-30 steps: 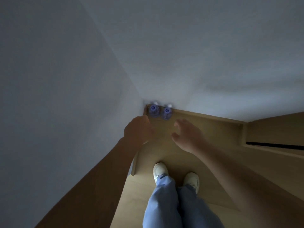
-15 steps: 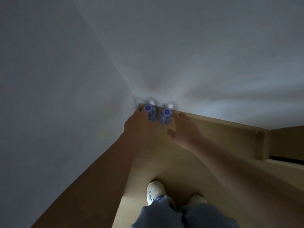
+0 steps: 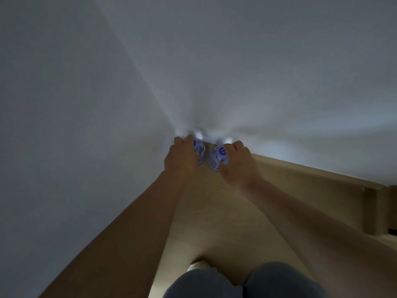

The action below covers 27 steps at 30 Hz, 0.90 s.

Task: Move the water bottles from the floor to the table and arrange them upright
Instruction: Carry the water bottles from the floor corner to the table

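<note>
**Both hands on the bottles, down in the corner**

So the two water bottles stand upright on the wooden floor, right in the corner where the white walls meet. The left hand is wrapped round the left bottle, fingers curled over its top. The right hand grips the right bottle, thumb on the near side, blue cap showing. Bottles sit just beside each other. Knees in jeans at the bottom edge.
</note>
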{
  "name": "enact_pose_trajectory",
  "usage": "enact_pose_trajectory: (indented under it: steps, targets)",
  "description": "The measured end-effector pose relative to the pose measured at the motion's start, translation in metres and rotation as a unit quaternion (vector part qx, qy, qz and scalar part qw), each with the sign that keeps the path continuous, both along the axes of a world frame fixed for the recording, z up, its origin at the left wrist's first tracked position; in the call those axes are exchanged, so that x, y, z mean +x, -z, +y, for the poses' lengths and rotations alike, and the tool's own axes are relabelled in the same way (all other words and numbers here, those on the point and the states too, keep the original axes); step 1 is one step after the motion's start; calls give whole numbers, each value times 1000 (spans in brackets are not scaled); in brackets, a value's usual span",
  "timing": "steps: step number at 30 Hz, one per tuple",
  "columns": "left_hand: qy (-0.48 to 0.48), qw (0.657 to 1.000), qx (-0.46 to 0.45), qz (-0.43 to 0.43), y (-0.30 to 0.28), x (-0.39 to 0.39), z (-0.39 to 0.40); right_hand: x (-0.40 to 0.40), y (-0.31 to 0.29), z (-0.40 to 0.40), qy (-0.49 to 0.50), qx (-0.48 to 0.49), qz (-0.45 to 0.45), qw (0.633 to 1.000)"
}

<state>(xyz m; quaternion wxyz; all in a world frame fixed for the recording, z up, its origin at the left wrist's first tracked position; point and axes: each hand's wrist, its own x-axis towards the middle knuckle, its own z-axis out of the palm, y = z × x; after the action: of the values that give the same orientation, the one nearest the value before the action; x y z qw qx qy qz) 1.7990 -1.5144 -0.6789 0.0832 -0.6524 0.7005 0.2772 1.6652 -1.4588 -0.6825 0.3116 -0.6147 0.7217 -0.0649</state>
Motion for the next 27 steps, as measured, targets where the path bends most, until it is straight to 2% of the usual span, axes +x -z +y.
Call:
enact_pose_trajectory:
  steps: [8, 13, 17, 21, 27]
  targets:
    - [0, 999, -20, 35, 27, -2, -19, -3, 34, -16, 3, 4, -2, 1000]
    - [-9, 996, -45, 78, 35, 3, -17, -5, 49, -22, -13, -34, 18, 999]
    - [-64, 989, -51, 124, 22, 14, 2, -9, 39, -1, -8, -46, 13, 999]
    - [-128, 976, -81, 158, -27, 14, 21, -13, -8, 30, 35, -84, -5, 996]
    - [-226, 950, -93, 197, -152, 18, 67, -9, -144, 72, 63, -134, -48, 988]
